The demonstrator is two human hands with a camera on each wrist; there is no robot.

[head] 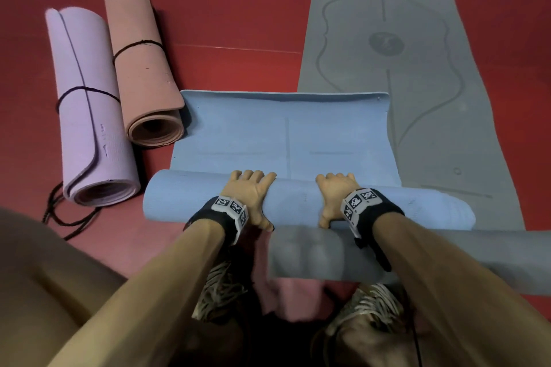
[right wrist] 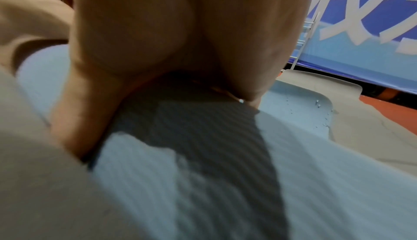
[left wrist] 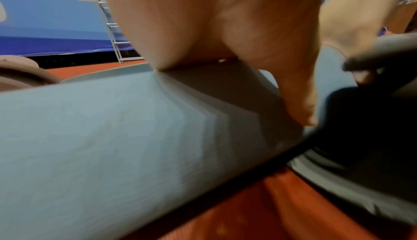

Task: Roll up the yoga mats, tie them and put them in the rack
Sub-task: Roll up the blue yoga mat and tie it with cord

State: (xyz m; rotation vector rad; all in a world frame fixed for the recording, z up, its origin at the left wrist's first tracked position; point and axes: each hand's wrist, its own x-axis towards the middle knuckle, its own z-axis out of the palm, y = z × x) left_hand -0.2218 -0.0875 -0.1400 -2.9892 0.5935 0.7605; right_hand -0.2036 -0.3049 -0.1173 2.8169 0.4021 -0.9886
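A light blue yoga mat (head: 283, 134) lies on the red floor, its near part wound into a thick roll (head: 298, 202). Only a short flat stretch is left beyond the roll. My left hand (head: 250, 191) grips the roll left of its middle, fingers over the top and thumb on the near side. My right hand (head: 335, 191) grips it the same way to the right. In the left wrist view my left hand (left wrist: 225, 30) bears down on the blue roll (left wrist: 101, 145). The right wrist view shows my right hand (right wrist: 180, 30) on the roll (right wrist: 315, 190).
A purple roll (head: 89, 113) and a pink roll (head: 143, 68), each tied with black cord, lie at the left. A grey mat (head: 402, 68) lies flat at the right, its rolled end (head: 328, 256) just in front of my feet. Loose black cord (head: 59, 217) trails near the purple roll.
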